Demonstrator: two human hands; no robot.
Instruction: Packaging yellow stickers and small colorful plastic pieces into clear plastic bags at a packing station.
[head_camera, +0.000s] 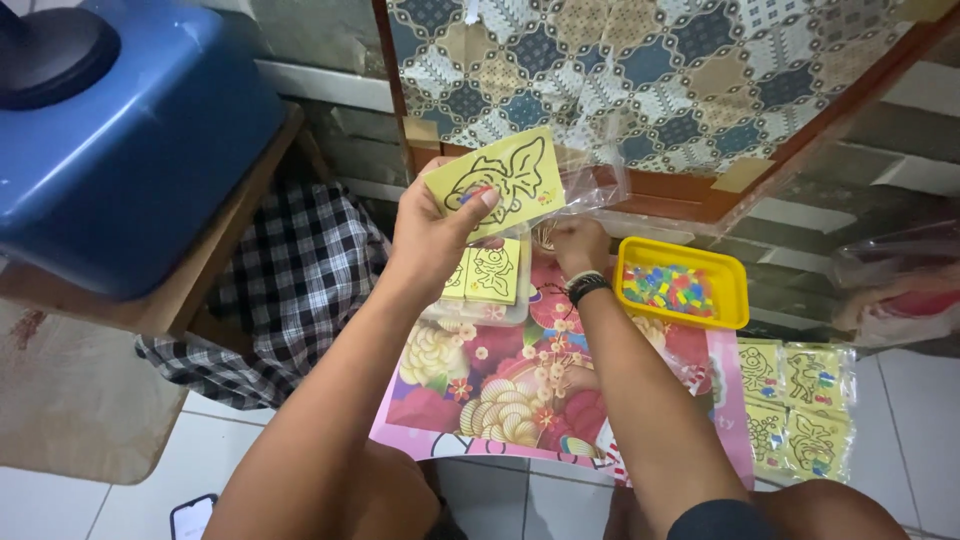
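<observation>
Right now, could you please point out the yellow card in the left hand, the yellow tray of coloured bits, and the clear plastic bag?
yellow card (510, 178): head view, middle of its printed face.
yellow tray (735, 290): head view, right rim.
clear plastic bag (592, 185): head view, crinkled film beside the card.

Clear crinkled plastic bag (590, 180) raised at centre beside yellow square card, four clear-bagged yellow picture cards (797, 405) in a flat block at far right on the floor tiles, dark phone screen (192, 516) bottom left, blank
</observation>
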